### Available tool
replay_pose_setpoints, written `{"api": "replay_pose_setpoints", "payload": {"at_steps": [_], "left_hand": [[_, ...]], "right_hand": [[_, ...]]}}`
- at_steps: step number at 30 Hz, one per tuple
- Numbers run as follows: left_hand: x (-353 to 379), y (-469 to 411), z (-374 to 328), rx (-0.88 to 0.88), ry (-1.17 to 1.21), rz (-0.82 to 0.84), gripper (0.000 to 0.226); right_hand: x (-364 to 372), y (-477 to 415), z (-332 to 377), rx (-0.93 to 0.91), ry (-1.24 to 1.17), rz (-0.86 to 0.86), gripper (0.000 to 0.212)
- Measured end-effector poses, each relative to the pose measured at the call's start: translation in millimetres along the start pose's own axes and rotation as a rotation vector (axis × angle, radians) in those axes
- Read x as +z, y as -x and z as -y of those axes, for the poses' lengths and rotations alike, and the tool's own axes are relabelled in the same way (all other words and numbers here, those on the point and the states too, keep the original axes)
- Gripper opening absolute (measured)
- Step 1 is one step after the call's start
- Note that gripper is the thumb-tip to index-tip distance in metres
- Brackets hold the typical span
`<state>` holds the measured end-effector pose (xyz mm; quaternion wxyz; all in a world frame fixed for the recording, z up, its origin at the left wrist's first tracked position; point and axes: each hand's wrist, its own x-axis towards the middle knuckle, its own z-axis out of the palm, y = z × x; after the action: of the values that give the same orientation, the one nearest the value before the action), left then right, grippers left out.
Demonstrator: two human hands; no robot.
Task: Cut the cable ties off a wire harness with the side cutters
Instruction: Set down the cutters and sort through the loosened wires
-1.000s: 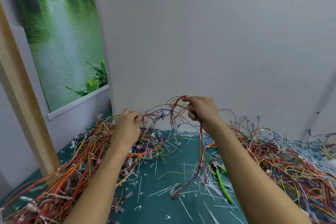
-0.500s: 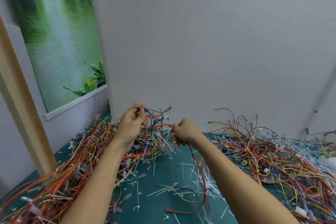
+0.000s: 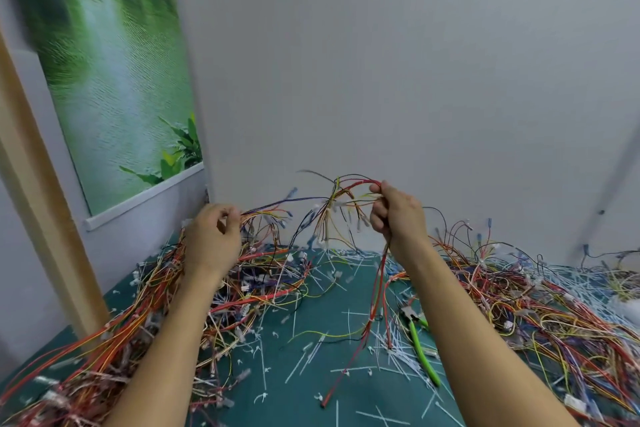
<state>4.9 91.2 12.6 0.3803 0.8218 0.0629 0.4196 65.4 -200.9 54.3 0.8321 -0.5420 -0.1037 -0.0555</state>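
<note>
A thin wire harness [image 3: 332, 208] of red, yellow and dark wires is stretched in the air between my hands, above the table. My right hand [image 3: 394, 215] grips its raised end, and a long red strand hangs from it down to the mat. My left hand [image 3: 214, 236] pinches the other end, close to the pile on the left. White cable ties show on the held wires. The side cutters [image 3: 420, 347], with green handles, lie on the mat beside my right forearm, with neither hand on them.
A green mat [image 3: 301, 374] covers the table, strewn with cut white cable ties [image 3: 308, 357]. Large tangled heaps of wires lie on the left [image 3: 86, 357] and right [image 3: 540, 305]. A white wall stands close behind, and a wooden post [image 3: 41, 191] rises at the left.
My right hand has risen and moved right, lifting the harness end back up and spreading the wires. My left hand has stayed near the left pile, a little lower.
</note>
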Motion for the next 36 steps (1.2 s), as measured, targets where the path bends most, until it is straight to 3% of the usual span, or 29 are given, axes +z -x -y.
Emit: {"api": "replay_pose_setpoints", "payload": {"at_steps": [3,5,8,11,12,14,17,19,21,25,31,36], "left_hand": [[-4,8,-4,0.096,-0.145,-0.051,0.026],[-10,7,-11,0.170,-0.090,-0.133,0.028],[-13,-1,-22,0.202,-0.001,-0.180,0.032],[-14,-7,-24,0.086,0.091,-0.100,0.041],[-13,-7,-23,0.040,0.126,-0.057,0.043],[-14,-7,-19,-0.021,0.171,0.037,0.046],[-12,-8,-9,-0.055,0.064,0.204,0.033],[-8,-5,-3,-0.077,-0.042,0.323,0.029],[-3,0,2,-0.090,-0.090,0.373,0.030],[6,3,11,-0.118,-0.261,0.382,0.034],[7,-7,31,-0.162,-0.477,0.281,0.028],[1,-14,53,-0.310,-0.624,0.231,0.043]], "right_hand": [[-1,4,-4,-0.003,-0.010,0.078,0.033],[-2,8,-6,0.021,0.018,0.146,0.032],[1,16,-6,0.186,0.293,0.316,0.025],[2,27,-5,0.409,0.625,0.525,0.021],[3,29,-4,0.443,0.659,0.524,0.022],[4,28,-2,0.423,0.593,0.359,0.021],[-2,23,5,0.327,0.263,0.131,0.020],[-5,25,12,0.297,0.058,0.175,0.021],[-8,29,20,0.252,0.024,0.254,0.025],[-13,32,32,0.127,0.072,0.222,0.028],[-35,26,31,0.188,-0.332,-0.114,0.023],[-46,26,29,0.153,-0.367,-0.152,0.025]]}}
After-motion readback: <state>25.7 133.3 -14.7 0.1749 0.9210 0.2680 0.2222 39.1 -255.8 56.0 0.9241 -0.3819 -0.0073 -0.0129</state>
